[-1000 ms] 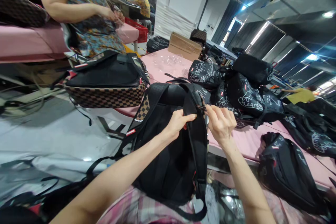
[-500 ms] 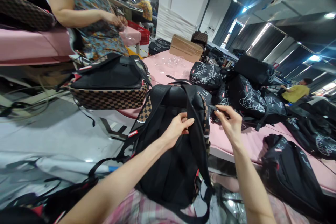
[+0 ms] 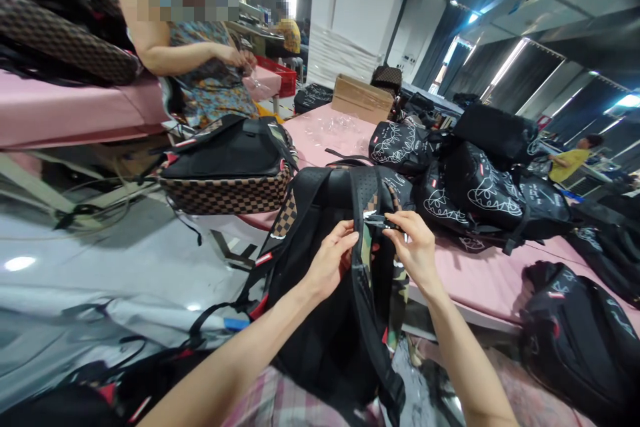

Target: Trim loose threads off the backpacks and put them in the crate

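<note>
The black backpack (image 3: 330, 307) stands upright on the person's lap, back panel facing them, its top leaning toward the pink table (image 3: 480, 280). It looks soft and floppy, fairly light; the padded shoulder strap (image 3: 361, 240) is probably the surest place to take it. The left hand (image 3: 327, 260) pinches that strap's edge, fingers curled shut on it, forearm reaching up from below. Just right of it, the right hand (image 3: 415, 250) closes on a small dark tool (image 3: 383, 219), tip at the strap. Beyond both hands lie printed black bags (image 3: 475, 193); farther left, a checkered backpack (image 3: 227, 167).
</note>
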A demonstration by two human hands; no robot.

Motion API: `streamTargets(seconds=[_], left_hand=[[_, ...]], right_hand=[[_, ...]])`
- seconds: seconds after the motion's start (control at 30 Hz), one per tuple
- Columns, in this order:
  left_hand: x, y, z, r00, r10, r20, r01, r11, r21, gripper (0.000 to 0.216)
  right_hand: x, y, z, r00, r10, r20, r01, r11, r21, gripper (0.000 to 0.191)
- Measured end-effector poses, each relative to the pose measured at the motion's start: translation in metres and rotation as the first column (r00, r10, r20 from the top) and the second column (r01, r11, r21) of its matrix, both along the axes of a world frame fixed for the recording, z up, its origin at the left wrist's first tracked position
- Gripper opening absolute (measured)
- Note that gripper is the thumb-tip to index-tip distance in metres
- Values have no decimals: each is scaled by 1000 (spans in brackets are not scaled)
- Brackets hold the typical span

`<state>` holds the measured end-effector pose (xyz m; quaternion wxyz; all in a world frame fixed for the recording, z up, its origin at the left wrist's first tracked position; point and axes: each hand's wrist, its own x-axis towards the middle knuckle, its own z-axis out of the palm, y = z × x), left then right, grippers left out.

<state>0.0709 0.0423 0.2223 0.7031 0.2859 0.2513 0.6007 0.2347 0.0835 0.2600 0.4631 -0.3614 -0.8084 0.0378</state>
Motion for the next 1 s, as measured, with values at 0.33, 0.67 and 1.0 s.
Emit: streamTargets(seconds=[0.33, 0.67, 1.0], left_hand=[[-6, 5, -1, 999, -40, 15, 40, 999, 0, 36], [-13, 5, -6, 998, -62, -7, 62, 998, 15, 36], [-8, 14, -20, 965, -42, 257, 123, 943, -308, 24]], right_hand=[[-10, 3, 4, 987, -27, 159, 1, 987, 162, 16], [-8, 3, -1, 974, 33, -223, -106, 941, -322, 14], [24, -83, -95, 886, -255, -388, -99, 712, -695, 25]])
